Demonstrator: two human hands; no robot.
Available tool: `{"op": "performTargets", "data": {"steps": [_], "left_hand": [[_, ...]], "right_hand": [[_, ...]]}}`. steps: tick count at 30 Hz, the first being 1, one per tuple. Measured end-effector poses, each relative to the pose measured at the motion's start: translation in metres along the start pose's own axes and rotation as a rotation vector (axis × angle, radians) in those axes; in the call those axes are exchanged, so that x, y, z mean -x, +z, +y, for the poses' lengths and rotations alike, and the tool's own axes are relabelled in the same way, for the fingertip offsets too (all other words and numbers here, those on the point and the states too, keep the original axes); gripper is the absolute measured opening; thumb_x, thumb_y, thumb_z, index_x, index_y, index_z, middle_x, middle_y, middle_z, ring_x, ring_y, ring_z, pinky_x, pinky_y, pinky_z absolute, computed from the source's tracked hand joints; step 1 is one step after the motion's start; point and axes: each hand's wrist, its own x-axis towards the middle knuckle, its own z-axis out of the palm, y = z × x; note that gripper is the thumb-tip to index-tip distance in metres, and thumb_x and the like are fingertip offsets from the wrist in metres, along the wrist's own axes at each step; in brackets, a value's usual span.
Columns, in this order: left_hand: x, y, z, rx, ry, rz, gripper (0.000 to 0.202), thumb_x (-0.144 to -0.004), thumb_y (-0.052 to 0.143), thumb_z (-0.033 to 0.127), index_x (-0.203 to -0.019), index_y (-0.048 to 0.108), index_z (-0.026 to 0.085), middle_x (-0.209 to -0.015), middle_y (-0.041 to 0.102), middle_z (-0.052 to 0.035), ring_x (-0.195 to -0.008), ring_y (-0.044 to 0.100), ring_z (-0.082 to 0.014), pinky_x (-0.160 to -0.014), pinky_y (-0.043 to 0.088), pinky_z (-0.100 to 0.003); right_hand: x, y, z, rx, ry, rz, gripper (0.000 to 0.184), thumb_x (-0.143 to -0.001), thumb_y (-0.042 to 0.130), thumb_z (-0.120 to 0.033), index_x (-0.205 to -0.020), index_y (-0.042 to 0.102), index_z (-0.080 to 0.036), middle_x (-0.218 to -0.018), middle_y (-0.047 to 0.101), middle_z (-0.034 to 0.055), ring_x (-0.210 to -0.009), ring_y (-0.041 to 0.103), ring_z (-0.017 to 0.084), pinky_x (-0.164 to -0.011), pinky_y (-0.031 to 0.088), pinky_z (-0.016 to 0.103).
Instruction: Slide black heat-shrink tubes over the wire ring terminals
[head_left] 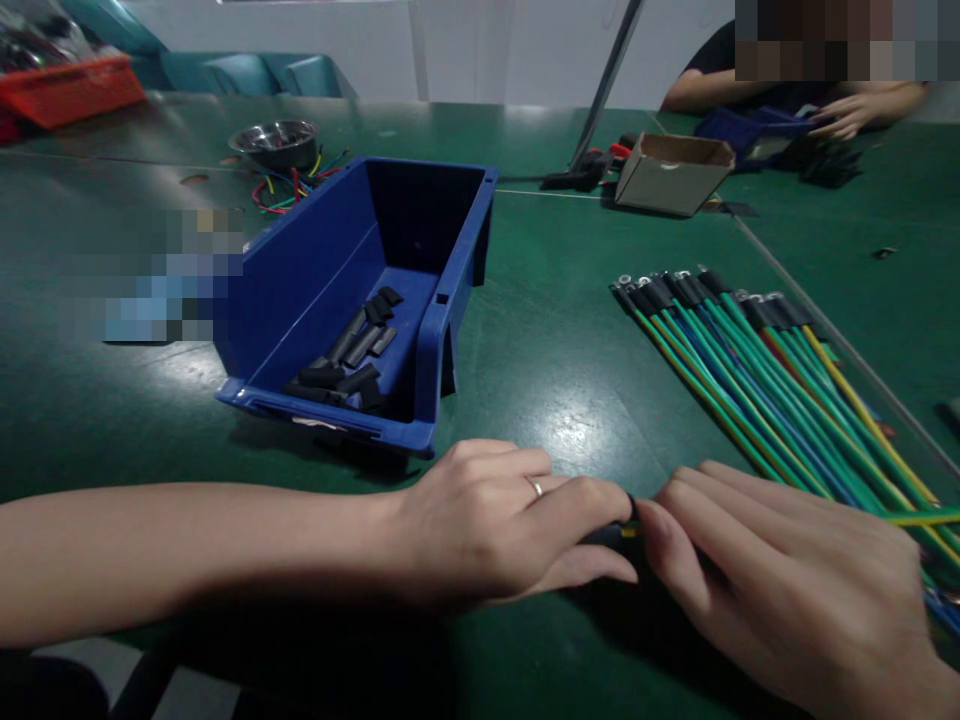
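Observation:
My left hand [495, 520] rests on the green table near the front edge, fingers curled in a pinch on a short black sleeve [628, 512]. My right hand [780, 580] meets it from the right, fingers closed on a yellow-green wire [919, 518] whose end enters the sleeve. Just behind my left hand stands a blue bin [450, 290] with several black sleeve pieces [352, 355] inside. A fan of green, blue and yellow wires [750, 370] with black-sleeved terminal ends lies to the right.
A cardboard box [675, 172] and a metal stand foot [577, 178] sit at the back. A steel bowl [275, 142] with loose coloured wires is at back left, an orange crate [71, 90] further left. Another person's hands [844, 118] work at far right.

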Motion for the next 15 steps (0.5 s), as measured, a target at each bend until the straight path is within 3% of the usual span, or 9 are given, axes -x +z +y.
{"op": "performTargets", "data": {"steps": [9,15], "left_hand": [[0.0004,0.0006,-0.002,0.041,0.02,-0.007,0.026,-0.1,0.056,0.037,-0.099,0.057,0.011,-0.069,0.067,0.001,-0.057,0.061,-0.0123,-0.052,0.045,-0.023],[0.0035,-0.0001,-0.0025,0.175,-0.053,0.01,0.037,-0.094,0.065,0.039,-0.114,0.049,0.012,-0.091,0.071,-0.0069,-0.072,0.068,-0.016,-0.066,0.055,-0.025]], "right_hand": [[-0.0003,-0.0011,0.0003,0.007,-0.004,0.004,0.035,-0.094,0.051,-0.018,-0.061,0.041,-0.022,-0.053,0.04,-0.0042,-0.05,0.037,0.01,-0.053,0.027,0.028],[0.0042,-0.0022,0.0052,0.021,0.014,-0.03,0.035,-0.095,0.048,-0.021,-0.061,0.041,-0.022,-0.053,0.04,-0.0039,-0.051,0.038,0.01,-0.054,0.026,0.029]]}}
